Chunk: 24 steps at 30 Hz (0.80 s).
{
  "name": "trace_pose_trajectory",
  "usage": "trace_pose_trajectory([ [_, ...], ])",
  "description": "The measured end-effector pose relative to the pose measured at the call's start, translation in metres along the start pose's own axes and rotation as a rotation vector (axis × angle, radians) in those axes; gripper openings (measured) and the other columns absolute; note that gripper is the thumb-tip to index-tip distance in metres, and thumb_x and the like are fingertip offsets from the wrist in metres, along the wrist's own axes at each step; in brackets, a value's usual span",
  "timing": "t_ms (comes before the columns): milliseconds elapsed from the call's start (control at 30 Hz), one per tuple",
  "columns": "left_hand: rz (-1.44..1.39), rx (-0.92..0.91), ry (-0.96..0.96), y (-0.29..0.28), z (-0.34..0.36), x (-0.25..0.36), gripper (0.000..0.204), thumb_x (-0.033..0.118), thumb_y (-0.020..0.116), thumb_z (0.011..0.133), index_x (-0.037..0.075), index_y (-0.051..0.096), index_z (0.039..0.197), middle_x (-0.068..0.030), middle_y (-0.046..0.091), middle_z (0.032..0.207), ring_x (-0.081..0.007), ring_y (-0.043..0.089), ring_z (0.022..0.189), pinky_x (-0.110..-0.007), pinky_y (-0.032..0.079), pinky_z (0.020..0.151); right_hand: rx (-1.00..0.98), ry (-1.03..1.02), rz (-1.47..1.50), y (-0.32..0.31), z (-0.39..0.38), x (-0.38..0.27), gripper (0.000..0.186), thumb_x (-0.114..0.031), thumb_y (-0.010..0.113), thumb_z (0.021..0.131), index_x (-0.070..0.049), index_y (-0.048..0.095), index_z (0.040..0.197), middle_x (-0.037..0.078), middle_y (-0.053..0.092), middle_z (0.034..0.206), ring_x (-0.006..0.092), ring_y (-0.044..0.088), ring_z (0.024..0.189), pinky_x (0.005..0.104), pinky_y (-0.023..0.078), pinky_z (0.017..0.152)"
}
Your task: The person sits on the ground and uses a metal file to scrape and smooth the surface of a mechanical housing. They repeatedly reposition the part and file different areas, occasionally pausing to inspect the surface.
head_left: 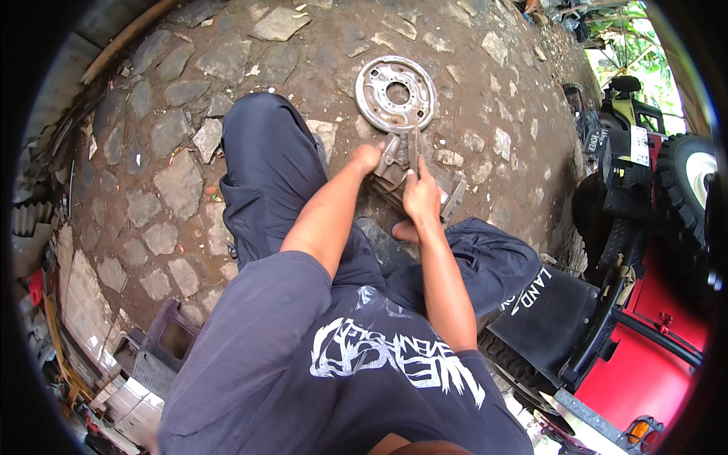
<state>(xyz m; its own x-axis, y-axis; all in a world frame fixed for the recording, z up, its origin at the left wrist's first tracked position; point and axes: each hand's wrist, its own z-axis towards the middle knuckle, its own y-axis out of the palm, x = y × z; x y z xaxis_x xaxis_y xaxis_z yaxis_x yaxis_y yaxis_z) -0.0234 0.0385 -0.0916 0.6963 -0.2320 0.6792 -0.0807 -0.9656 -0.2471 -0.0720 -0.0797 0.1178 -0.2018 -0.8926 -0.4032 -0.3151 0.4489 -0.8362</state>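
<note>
A heavy, rusty brown metal assembly that looks like a bench vise (393,182) sits on the ground between my legs. My left hand (367,158) is closed at its left side, gripping the end of a worn grey metal piece (390,150). My right hand (422,197) is wrapped round a flat, narrow metal tool like a file (413,150), its length pointing away from me over the assembly. Just beyond both hands lies a round brake backing plate (365,92), silvery and dirt-stained, with a large centre hole. My fingertips are partly hidden.
Uneven stones set in dirt make up the ground (182,186). On the right stands a red vehicle (637,371) with a black bumper and a large tyre (686,182). A dark plastic stool or chair (163,345) is at lower left, near clutter along the wall.
</note>
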Motion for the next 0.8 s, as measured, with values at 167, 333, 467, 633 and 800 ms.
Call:
trace_pose_trajectory([
  [167,0.381,0.098,0.194,0.005,-0.012,-0.003,0.043,0.024,0.045,0.093,-0.001,0.077,0.108,-0.0253,0.069,0.123,-0.0431,0.066,0.118,-0.048,0.049,0.108,-0.062,-0.134,-0.091,-0.027,-0.027,0.009,0.057,-0.027,0.052,0.101,-0.003,0.048,0.153,0.033,0.07,0.113,0.0499,0.066,0.112,0.0525,0.048,0.103],
  [333,0.059,0.171,0.04,0.001,-0.028,0.009,0.044,0.023,0.045,0.093,-0.003,0.076,0.11,-0.0269,0.068,0.124,-0.0444,0.064,0.12,-0.048,0.048,0.109,-0.147,-0.167,-0.132,-0.029,-0.035,-0.018,0.056,-0.023,0.052,0.101,0.005,0.048,0.15,0.037,0.069,0.105,0.0513,0.068,0.102,0.0529,0.05,0.098],
  [467,0.055,0.187,0.071,0.008,-0.027,0.008,0.039,0.017,0.047,0.092,-0.002,0.077,0.108,-0.029,0.067,0.123,-0.0447,0.064,0.12,-0.049,0.049,0.107,-0.043,-0.112,-0.192,-0.006,0.006,-0.007,0.055,-0.026,0.054,0.102,-0.004,0.05,0.152,0.036,0.067,0.119,0.0532,0.062,0.117,0.0527,0.046,0.107],
  [633,0.167,0.15,0.106,0.014,-0.004,-0.009,0.042,0.023,0.047,0.093,-0.002,0.077,0.107,-0.0263,0.068,0.124,-0.0464,0.064,0.118,-0.049,0.05,0.106,-0.056,-0.228,-0.166,-0.021,-0.012,0.004,0.056,-0.02,0.055,0.101,0.003,0.046,0.152,0.036,0.069,0.108,0.0508,0.066,0.109,0.0545,0.049,0.099],
  [800,0.199,0.157,0.096,0.009,-0.011,-0.008,0.038,0.019,0.048,0.093,-0.001,0.078,0.106,-0.0252,0.069,0.124,-0.0439,0.067,0.115,-0.049,0.051,0.104,-0.206,-0.17,-0.144,-0.038,-0.041,-0.023,0.057,-0.02,0.055,0.101,0.004,0.045,0.152,0.035,0.07,0.092,0.0498,0.07,0.093,0.0523,0.053,0.09],
])
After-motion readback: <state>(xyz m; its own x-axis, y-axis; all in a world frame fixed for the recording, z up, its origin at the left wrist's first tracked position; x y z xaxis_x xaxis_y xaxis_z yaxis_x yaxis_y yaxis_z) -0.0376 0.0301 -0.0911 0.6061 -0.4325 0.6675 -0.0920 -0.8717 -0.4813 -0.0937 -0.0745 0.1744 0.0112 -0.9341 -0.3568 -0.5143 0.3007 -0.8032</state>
